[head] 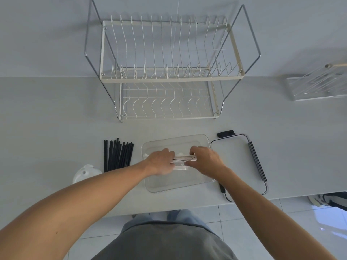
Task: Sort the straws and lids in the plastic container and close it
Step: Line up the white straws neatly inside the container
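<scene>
Both hands work low centre of frame, left hand (163,162) and right hand (203,160) pinching a bundle of white paper-wrapped straws (185,158) inside the clear plastic container (204,141), and a loose grip could scatter them.

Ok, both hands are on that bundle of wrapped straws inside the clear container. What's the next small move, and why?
Probably lower the bundle of wrapped straws flat onto the floor of the clear container and let go. The left hand and right hand grip its two ends inside the container, above one wrapped straw lying there. The black straws to the left wait outside, and the container lid lies to the right.
</scene>
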